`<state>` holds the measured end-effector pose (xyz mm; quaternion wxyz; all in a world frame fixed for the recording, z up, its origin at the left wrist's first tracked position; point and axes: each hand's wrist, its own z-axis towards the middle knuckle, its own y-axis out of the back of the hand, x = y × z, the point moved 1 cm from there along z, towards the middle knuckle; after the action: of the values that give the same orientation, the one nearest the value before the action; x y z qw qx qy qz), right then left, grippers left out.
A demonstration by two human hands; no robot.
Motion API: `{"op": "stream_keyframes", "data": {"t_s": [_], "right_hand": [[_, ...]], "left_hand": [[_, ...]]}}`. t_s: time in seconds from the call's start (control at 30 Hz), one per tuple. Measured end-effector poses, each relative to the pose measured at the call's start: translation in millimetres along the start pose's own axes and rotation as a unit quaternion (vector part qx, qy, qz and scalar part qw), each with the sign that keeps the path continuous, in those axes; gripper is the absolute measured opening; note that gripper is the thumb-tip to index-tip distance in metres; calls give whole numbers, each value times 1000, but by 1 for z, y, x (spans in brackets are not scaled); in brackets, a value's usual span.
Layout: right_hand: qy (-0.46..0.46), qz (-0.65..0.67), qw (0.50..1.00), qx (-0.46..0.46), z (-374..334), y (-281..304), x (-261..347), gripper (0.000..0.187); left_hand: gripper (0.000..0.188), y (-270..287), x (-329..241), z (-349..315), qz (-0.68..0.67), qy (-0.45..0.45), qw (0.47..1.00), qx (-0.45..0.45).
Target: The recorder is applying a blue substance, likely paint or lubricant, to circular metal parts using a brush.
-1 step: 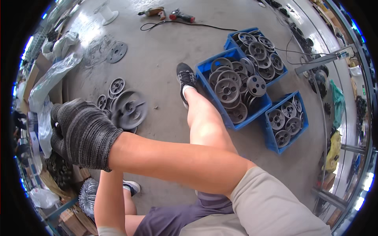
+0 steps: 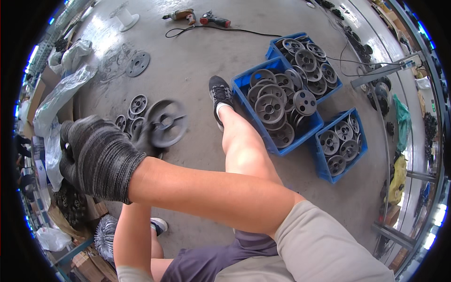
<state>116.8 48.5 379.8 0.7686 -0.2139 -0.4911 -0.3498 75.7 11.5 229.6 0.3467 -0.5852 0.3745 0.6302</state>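
Observation:
My right arm reaches across to the left. Its hand (image 2: 96, 160), in a dark grey knit glove, has the fingers curled; whatever lies inside them, if anything, is hidden. Behind this arm, my left forearm comes up from the lower edge. My left hand (image 2: 143, 138), in a dark glove, is blurred and partly hidden, gripping the rim of a large grey wheel-shaped disc (image 2: 167, 123) with openings and a central hub. The disc is tilted and smeared by motion. Just left of it, several smaller grey wheel-shaped discs (image 2: 138, 104) lie on the floor.
Blue crates (image 2: 240, 89) full of grey wheel-shaped discs stand on the right; a smaller blue crate (image 2: 324, 162) is nearer. Two power tools (image 2: 215, 19) and a cable (image 2: 253, 31) lie at the far side. A flat round plate (image 2: 138, 64) lies far left, beside plastic sheeting (image 2: 66, 94).
The large disc has swung to the right and a little up in my left hand, more of which now shows behind the disc. My right hand has hardly moved.

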Motion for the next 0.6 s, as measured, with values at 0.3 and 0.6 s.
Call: {"op": "stream_keyframes", "data": {"t_s": [0.3, 0.6], "right_hand": [[-74, -108, 991, 7, 20, 34, -21, 18], [223, -406, 884, 69, 0, 67, -72, 6]], "left_hand": [[42, -137, 55, 68, 26, 175, 971, 159], [35, 170, 346, -91, 302, 418, 856, -45]]}}
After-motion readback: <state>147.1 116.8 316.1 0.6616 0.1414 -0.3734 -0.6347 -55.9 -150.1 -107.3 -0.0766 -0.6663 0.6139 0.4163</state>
